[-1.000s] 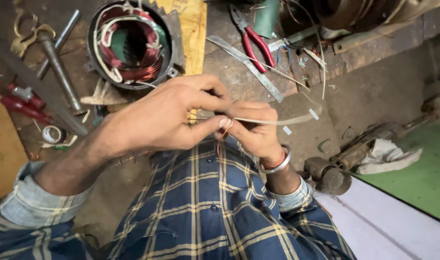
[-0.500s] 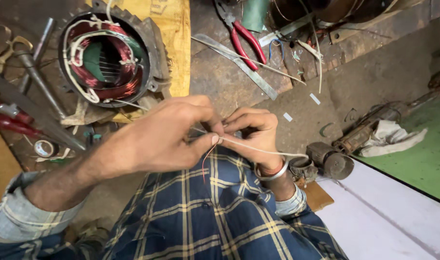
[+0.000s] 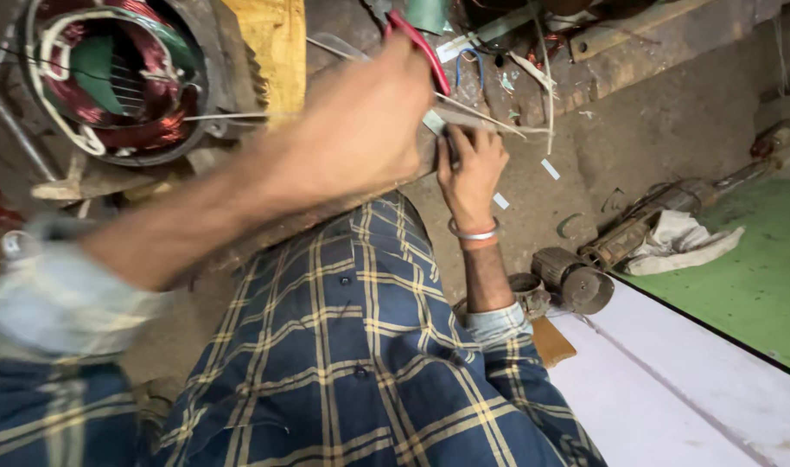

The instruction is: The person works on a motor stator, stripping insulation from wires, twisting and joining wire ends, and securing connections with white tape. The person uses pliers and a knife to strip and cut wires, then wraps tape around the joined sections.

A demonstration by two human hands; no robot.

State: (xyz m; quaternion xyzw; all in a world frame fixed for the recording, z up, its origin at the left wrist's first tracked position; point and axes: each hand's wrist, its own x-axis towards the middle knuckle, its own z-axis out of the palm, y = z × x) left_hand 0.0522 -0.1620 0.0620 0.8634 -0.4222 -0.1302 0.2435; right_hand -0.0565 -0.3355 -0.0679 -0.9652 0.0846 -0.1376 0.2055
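Left hand: the left hand (image 3: 360, 130) is stretched far forward and looks blurry. Its fingers are curled in at the red handles of the pliers (image 3: 421, 43). I cannot tell if they grip them or only touch them.
Right hand: the right hand (image 3: 471, 169) is held up with its back to the camera. Its fingers (image 3: 455, 143) are pressed together on a thin pale strip (image 3: 477, 117).
Thin pale strip: it sticks out from the right fingertips and points away to the right, over the dirty floor (image 3: 637, 112).
Pliers: they lie at the top of the view, just past the left hand, with the red handles pointing toward the person.
Bangle: a silver bangle (image 3: 474, 232) sits on the right wrist, with an orange band just under it.
Motor winding: a round motor part with copper coils (image 3: 110, 82) sits at the top left, well apart from the right hand. White and green wires loop around its middle.
Yellow board: a yellow board (image 3: 274, 52) lies just beside the round motor part.
Shirt: the person wears a blue checked shirt (image 3: 343, 346) that fills the bottom of the view.
Small motor: a dark small motor (image 3: 576, 281) lies on the floor near the right elbow.
White cloth: a crumpled white cloth (image 3: 680, 242) lies to the right, near a green mat (image 3: 758, 285).
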